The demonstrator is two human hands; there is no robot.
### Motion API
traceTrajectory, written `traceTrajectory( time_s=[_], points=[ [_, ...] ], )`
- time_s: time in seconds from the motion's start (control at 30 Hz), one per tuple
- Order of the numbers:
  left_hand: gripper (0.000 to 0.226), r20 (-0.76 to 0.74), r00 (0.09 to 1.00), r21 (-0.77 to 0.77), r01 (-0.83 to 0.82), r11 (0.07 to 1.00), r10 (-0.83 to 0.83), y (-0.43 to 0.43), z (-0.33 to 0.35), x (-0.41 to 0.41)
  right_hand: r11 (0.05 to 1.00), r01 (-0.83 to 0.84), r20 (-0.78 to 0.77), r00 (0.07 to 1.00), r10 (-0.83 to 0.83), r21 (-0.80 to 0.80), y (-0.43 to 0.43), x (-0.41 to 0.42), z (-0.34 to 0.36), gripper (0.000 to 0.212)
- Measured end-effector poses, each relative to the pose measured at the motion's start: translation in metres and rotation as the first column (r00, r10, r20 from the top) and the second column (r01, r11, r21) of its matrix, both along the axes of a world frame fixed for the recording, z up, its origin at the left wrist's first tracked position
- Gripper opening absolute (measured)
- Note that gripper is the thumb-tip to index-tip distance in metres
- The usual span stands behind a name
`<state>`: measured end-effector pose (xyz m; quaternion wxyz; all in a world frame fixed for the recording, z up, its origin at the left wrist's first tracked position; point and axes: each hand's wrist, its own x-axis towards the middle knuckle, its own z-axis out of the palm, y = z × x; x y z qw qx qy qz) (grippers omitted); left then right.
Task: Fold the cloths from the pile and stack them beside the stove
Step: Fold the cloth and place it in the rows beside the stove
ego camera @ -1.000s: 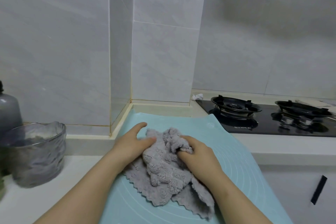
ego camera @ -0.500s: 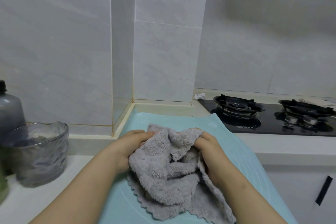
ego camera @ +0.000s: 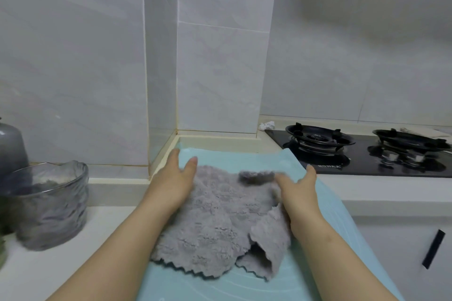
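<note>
1. The fluffy grey cloth with a zigzag edge [ego camera: 215, 217] lies spread on the light blue mat [ego camera: 232, 157], to the left of the black gas stove [ego camera: 362, 156]. Its near right corner is turned over.
2. The left hand [ego camera: 175, 184] rests flat on its far left part, with the fingers straight.
3. The right hand [ego camera: 297, 190] presses the far right part with stretched fingers, a little blurred, and grips nothing.

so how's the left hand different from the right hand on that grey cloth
The left hand lies flat on the far left of the grey cloth, fingertips reaching past it onto the teal mat; the right hand sits at the cloth's right edge. The left hand is sharp; the right hand is partly blurred. Both have fingers out, and neither seems to grip the cloth.
</note>
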<state>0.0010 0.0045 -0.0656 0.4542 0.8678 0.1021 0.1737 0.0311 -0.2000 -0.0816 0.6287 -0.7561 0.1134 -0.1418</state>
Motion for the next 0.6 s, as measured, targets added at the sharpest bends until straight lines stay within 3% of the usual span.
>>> traceTrajectory(
  time_s=[0.1, 0.17, 0.27, 0.4, 0.5, 0.6],
  points=[
    [0.056, -0.158, 0.985, 0.188, 0.104, 0.977, -0.075, -0.001, -0.002, -0.003, 0.851, 0.002, -0.029, 0.999, -0.02, -0.526, -0.001, -0.007, 0.001, 0.054],
    [0.048, -0.233, 0.964, 0.231, 0.182, 0.956, -0.127, 0.002, -0.005, -0.004, 0.753, -0.108, -0.143, 0.99, 0.019, -0.649, 0.002, -0.011, 0.001, 0.03],
    [0.039, -0.266, 0.953, 0.251, 0.216, 0.943, -0.148, 0.004, -0.008, -0.001, 0.688, -0.153, -0.216, 0.976, -0.005, -0.709, 0.003, -0.012, -0.002, 0.025],
    [0.037, -0.148, 0.989, 0.396, 0.031, 0.918, 0.03, 0.008, -0.007, 0.003, 0.652, -0.126, -0.207, 0.977, -0.048, -0.747, -0.001, -0.007, -0.007, 0.028],
    [0.025, -0.134, 0.984, 0.549, -0.025, 0.836, 0.118, 0.007, -0.009, -0.005, 0.72, -0.032, -0.118, 0.991, -0.069, -0.693, -0.003, -0.01, -0.009, 0.029],
    [0.024, -0.063, 0.995, 0.515, -0.031, 0.857, 0.074, 0.007, -0.018, -0.021, 0.802, 0.011, -0.048, 0.998, -0.049, -0.597, -0.003, -0.021, -0.01, 0.029]
  ],
)
